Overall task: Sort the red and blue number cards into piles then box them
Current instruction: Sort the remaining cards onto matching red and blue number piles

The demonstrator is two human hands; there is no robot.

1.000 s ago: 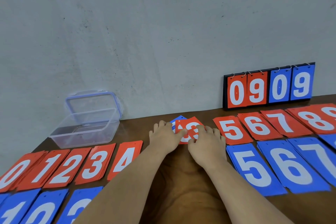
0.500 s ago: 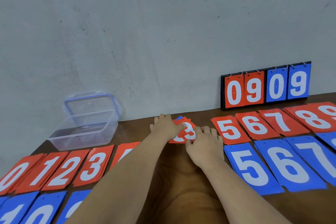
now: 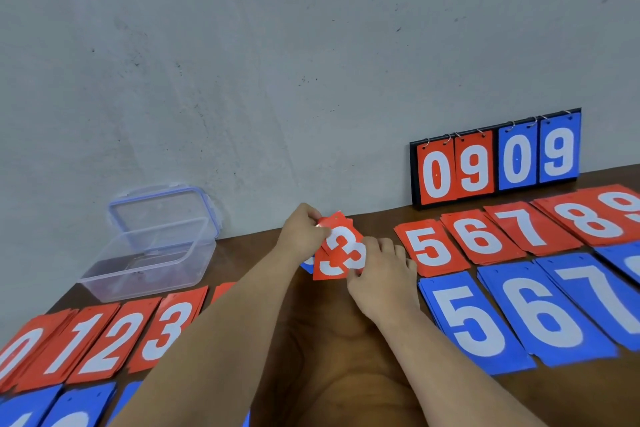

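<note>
One red 3 card (image 3: 343, 248) is held by left hand (image 3: 303, 232) and right hand (image 3: 384, 279).

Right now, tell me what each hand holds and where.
Left hand pinches the red 3 card by its far left corner; right hand holds its near right edge.
</note>
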